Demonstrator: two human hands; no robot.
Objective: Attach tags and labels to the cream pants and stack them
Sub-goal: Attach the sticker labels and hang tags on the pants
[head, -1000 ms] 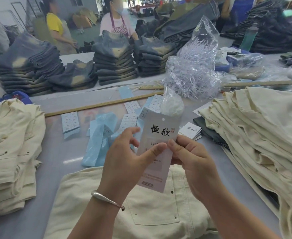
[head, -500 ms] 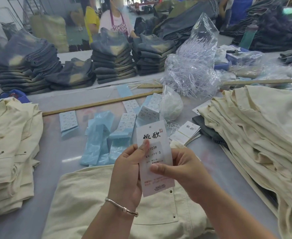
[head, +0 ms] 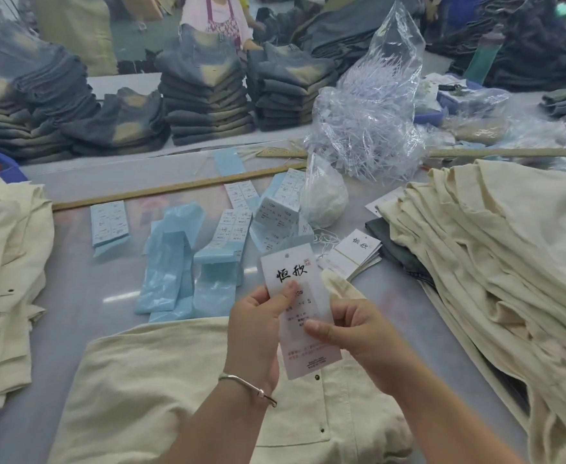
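A white hang tag with black characters stands upright above a folded pair of cream pants lying in front of me. My left hand pinches the tag's left edge, thumb on its face. My right hand pinches its right side, thumb pressing a sticker on the lower part. A stack of cream pants lies at the left and a larger loose pile of cream pants at the right. More hang tags lie beside that pile.
Sheets of size stickers and blue backing strips lie mid-table. A small bag of white string, a big clear bag of plastic fasteners, a wooden ruler, and stacks of jeans stand behind. A person works beyond them.
The tag has come down and closer to me, turned to show its printed face. My right thumb has slid down over the sticker on it.
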